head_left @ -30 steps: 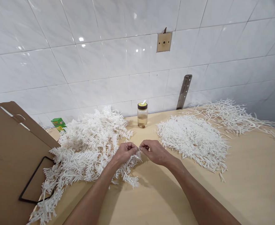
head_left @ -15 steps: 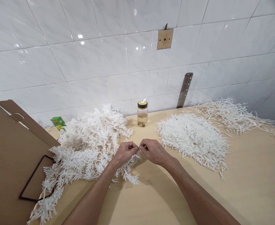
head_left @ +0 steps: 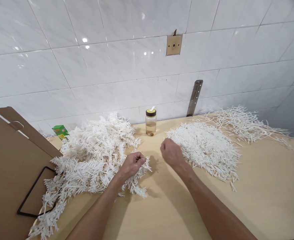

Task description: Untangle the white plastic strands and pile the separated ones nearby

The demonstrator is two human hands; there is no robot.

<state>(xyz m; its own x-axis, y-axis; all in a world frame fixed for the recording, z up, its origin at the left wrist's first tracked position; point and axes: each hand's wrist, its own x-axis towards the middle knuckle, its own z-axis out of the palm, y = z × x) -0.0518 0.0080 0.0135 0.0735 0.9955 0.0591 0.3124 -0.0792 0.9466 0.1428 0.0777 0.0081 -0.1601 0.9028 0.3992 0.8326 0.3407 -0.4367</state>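
My left hand [head_left: 133, 164] is closed in a pinch at the right side of a heap of white, branched plastic-looking strands [head_left: 94, 146]. A feathery white strand [head_left: 147, 164] shows at its fingertips. My right hand [head_left: 171, 152] is apart from it, slightly blurred, with fingers curled, beside a flatter pile of short white pieces [head_left: 207, 150]. Its fingertips are turned away, so what it holds, if anything, is hidden.
A lidded jar of pale liquid [head_left: 151, 125] stands behind the hands. Long bare white stems [head_left: 247, 123] lie at the back right. A cardboard box [head_left: 14, 173] stands at left, near a green carton [head_left: 60, 131]. A metal strip [head_left: 195, 98] leans against the tiled wall.
My right hand has moved away from my left, rightward and slightly up toward the pile of short pieces. My left hand has stayed nearly in place, still pinched. The view has shifted slightly.
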